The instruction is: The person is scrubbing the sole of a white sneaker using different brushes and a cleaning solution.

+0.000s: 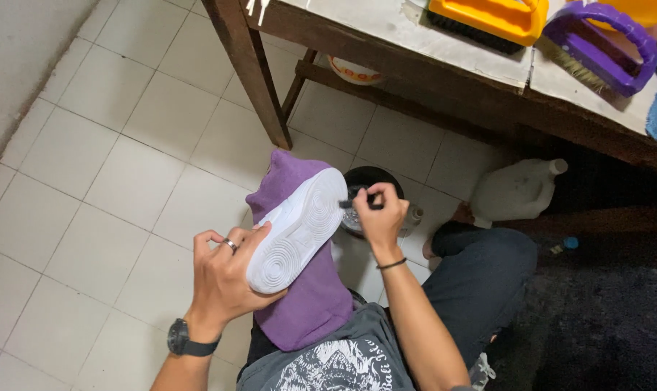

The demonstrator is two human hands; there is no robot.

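White shoe (299, 228) is clamped sole-up by left hand (223, 279); right hand (379, 217) is pinched on, seemingly, a small brush (357, 203). Shoe could be dropped onto dark tub (372, 177) at frame centre if the grip slackens.

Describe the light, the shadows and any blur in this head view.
Head view: soft, even light on the pale floor tiles and the white shoe sole held by the left hand, no glare; deep shadow under the wooden table at right, swallowing detail around the white jug; the right hand and its small dark tool are slightly soft; table edges tilt from the wide lens.
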